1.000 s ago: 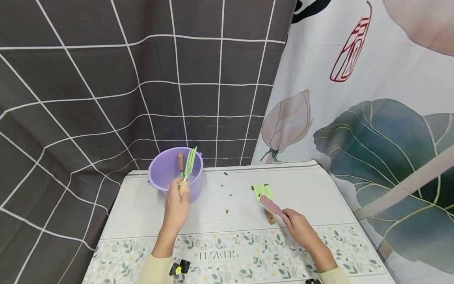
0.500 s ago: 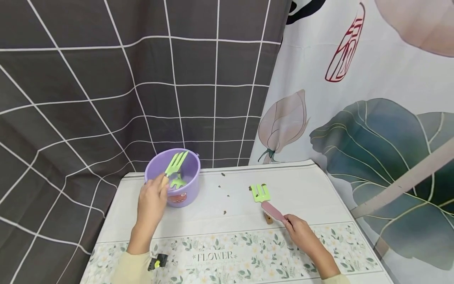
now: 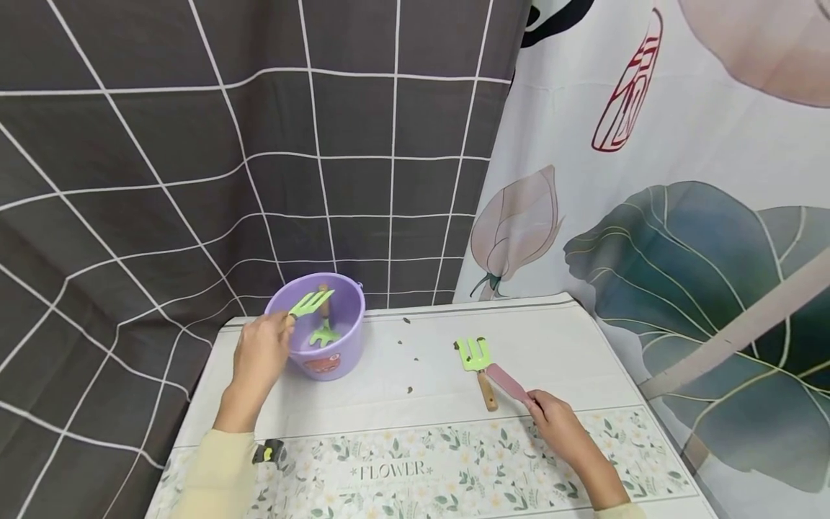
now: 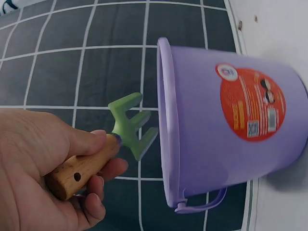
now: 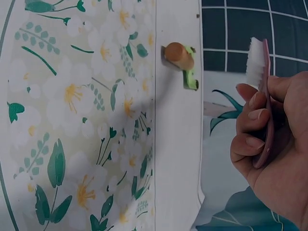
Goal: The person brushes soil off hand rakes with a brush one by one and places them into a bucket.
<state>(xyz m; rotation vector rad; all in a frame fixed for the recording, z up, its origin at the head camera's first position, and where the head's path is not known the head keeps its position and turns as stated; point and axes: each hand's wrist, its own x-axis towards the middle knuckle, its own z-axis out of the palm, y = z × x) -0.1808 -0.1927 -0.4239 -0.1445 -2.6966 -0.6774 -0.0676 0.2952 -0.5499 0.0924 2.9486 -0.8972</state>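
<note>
Hands curled: L (image 3: 261,351) grips grn fork (image 3: 312,303), R (image 3: 559,427) pink brush (image 3: 508,381).

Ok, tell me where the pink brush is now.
Right of centre in the head view, the pink brush is in the right grip, just right of the green fork on the table.

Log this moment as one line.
left hand: grips green fork above purple bucket | right hand: holds pink brush | inside bucket: green rake | on table: second fork, dark bits

Green fork (image 3: 308,305) swung left (pink brush (image 3: 509,382) off rake handle (image 3: 487,392)).
</note>
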